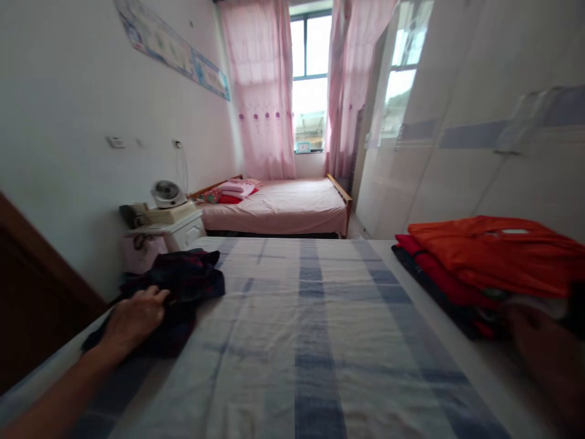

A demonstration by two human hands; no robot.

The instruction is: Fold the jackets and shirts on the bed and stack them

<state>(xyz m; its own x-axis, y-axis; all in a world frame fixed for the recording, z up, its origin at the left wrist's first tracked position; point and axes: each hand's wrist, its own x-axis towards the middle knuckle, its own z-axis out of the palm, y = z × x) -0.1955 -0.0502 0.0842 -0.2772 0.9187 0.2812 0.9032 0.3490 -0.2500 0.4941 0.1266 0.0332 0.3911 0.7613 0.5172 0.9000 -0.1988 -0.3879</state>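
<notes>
My left hand (139, 314) is on a crumpled dark plaid garment (192, 283) at the left side of the bed, its fingers curled into the cloth. The garment looks navy with some dark red, and lies in a loose heap. At the right, my right hand (537, 341) is at the near edge of a stack of folded clothes. It is in shadow and blurred, and its fingertips are hidden against the stack. An orange garment (493, 250) tops the stack, with a red one (439, 268) and darker cloth under it.
A striped blue and white sheet (260, 341) covers the near bed. Beyond stands a second bed with a pink sheet (283, 207). A white bedside cabinet (185, 235) with a small fan (168, 193) is at the left, and a white wardrobe (479, 177) lines the right.
</notes>
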